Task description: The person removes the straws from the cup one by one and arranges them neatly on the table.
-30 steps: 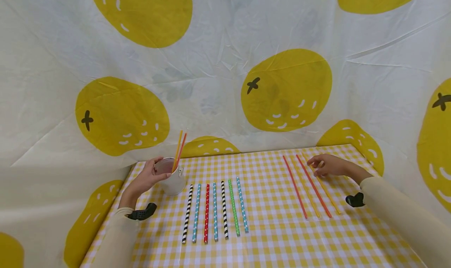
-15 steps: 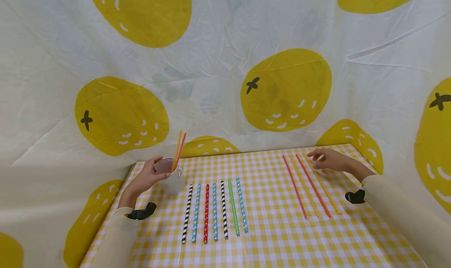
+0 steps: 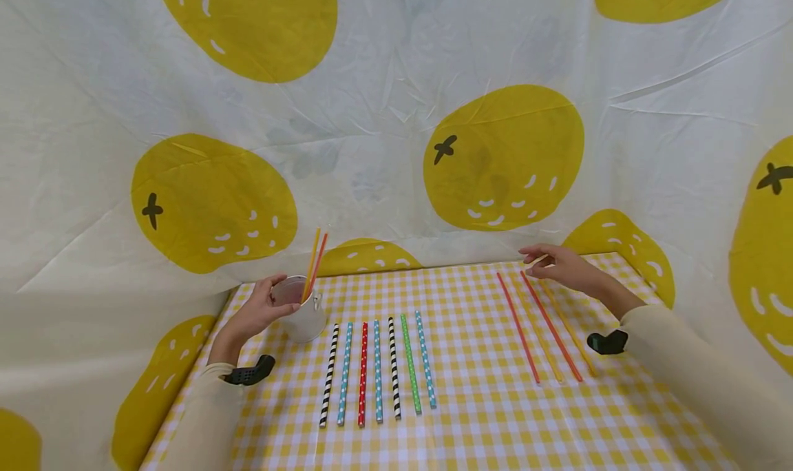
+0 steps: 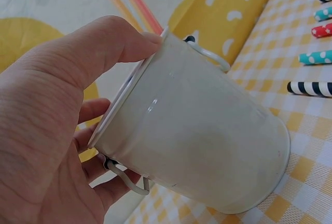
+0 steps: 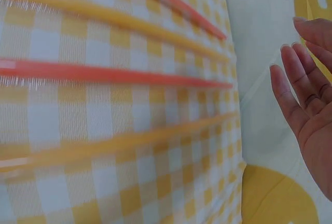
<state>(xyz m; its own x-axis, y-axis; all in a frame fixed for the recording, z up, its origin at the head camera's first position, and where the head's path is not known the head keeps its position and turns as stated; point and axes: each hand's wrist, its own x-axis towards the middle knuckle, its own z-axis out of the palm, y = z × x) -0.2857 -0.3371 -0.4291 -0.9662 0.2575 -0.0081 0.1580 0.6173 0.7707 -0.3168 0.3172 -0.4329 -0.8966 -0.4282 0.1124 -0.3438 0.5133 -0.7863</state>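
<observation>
My left hand grips the rim of a small white metal bucket with side handles, thumb on the near side, fingers round the far side. Inside lean a yellow straw and a red straw. Over the far ends of the plain straws hovers my right hand, fingers loosely extended; in the right wrist view it holds nothing. Below it lie two red straws, the left one and the inner one, alternating with two yellow straws, one between them and one at the right.
Several patterned paper straws, among them a red dotted one and a green one, lie in a row beside the bucket. A yellow checked cloth covers the table. Behind hangs a white curtain with yellow fruit prints.
My right hand has lifted off the rightmost yellow straw and moved leftward and up, over the straws' far ends. The left hand and bucket stay in place.
</observation>
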